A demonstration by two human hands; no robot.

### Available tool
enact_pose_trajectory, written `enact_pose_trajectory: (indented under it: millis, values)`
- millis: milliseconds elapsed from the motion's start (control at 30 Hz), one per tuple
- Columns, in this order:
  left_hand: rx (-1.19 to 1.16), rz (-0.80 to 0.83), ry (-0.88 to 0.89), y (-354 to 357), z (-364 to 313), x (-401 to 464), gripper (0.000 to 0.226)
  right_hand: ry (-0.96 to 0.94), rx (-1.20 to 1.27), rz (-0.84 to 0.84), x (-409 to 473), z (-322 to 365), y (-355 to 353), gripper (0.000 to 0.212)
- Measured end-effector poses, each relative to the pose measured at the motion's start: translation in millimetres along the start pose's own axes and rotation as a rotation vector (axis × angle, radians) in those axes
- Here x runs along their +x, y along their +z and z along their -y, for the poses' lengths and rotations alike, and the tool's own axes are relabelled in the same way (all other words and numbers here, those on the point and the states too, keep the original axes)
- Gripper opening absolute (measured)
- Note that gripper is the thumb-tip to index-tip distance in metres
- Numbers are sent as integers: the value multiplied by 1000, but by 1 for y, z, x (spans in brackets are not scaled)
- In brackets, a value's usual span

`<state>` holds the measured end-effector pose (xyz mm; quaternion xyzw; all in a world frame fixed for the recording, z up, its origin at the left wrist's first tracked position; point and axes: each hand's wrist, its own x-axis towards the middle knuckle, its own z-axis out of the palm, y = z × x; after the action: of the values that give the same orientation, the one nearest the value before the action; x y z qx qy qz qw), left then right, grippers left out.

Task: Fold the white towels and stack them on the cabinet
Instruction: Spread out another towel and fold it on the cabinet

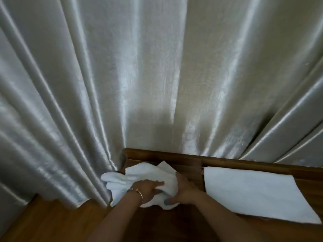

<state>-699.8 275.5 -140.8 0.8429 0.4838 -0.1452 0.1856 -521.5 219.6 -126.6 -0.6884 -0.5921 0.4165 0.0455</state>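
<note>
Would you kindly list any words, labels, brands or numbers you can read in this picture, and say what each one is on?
None: no text can be read anywhere.
Crumpled towel held by the left hand and right hand: plain white.
Flat towel on the cabinet: plain, no tag visible.
Curtain: plain sheen.
Bracelet: too small to tell.

Bare forearms, no sleeves

Thin gold bangle (138,192) around left wrist; teal polish on right thumbnail (167,202); right hand (183,191) otherwise unadorned.
</note>
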Motion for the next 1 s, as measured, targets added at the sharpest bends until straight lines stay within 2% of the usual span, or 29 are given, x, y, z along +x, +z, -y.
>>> enact_pose_trajectory:
  millis: [67, 167, 267, 367, 467, 533, 600, 700, 733, 767, 800, 867, 933, 1000]
  values:
    - [-3, -107, 12, -2, 4, -6, 42, 123, 38, -48, 2, 8, 5, 128]
    - [-2, -360, 107, -1, 16, -10, 34, 224, 197, -110, -1, 13, 1, 84]
    - [-66, -584, 241, -12, 23, -13, 23, 210, 344, -124, -9, 19, -8, 74]
    - [-168, -687, 294, -34, 18, -22, 28, 117, 556, -104, -27, 31, -18, 53]
    - [-329, -567, 252, -55, 16, -34, 30, 70, 665, -137, -43, 31, -31, 54]
    - [-449, -431, 324, -70, 17, -44, 27, 66, 724, -160, -56, 28, -43, 51]
    - [-477, -238, 401, -90, 15, -56, 25, 8, 806, -140, -72, 28, -56, 40]
    - [-475, 106, 405, -124, -4, -72, 35, -128, 848, -89, -98, 36, -72, 45]
    - [-476, 141, 402, -134, -16, -74, 43, -155, 840, -87, -104, 38, -77, 46]
    - [-487, 102, 415, -145, -30, -75, 53, -175, 826, -91, -110, 42, -83, 47]
    - [-519, 19, 432, -153, -44, -75, 60, -197, 806, -100, -117, 44, -90, 48]
    - [-691, -118, 428, -165, -73, -74, 60, -234, 747, -128, -132, 47, -104, 46]
    - [-876, -21, 534, -175, -96, -77, 63, -280, 678, -178, -151, 46, -120, 43]
    - [-910, 75, 554, -183, -115, -83, 62, -336, 653, -284, -169, 41, -136, 40]
